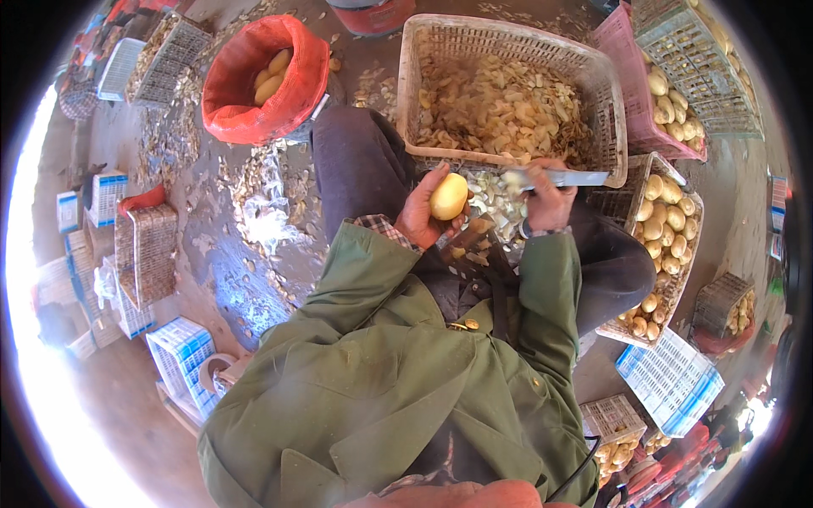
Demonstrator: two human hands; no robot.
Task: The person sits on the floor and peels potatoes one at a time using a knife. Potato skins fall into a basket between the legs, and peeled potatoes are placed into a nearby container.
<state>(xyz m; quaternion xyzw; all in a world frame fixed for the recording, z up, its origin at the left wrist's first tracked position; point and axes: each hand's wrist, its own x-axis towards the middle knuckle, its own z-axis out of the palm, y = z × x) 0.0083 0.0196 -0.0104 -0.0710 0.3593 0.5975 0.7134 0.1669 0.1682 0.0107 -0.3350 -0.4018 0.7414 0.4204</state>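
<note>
My left hand (427,213) is closed around a smooth, pale yellow peeled potato (449,196), above my lap. To its right, my right hand (550,198) grips a peeling tool with a flat metal blade (581,178); its left end is blurred, so its exact kind is unclear. The tool and the potato are apart. Just beyond both hands stands a large plastic crate (508,33) with a heap of potato peelings (508,105) in it. More pale peelings (492,200) lie below and between my hands.
A red mesh sack (222,114) lines a bucket at the far left, with several peeled potatoes (271,79) inside. Unpeeled potatoes (664,222) fill a crate by my right knee. A pink crate (619,76) stands behind it. Peelings and a plastic bag (267,219) litter the wet floor (244,292).
</note>
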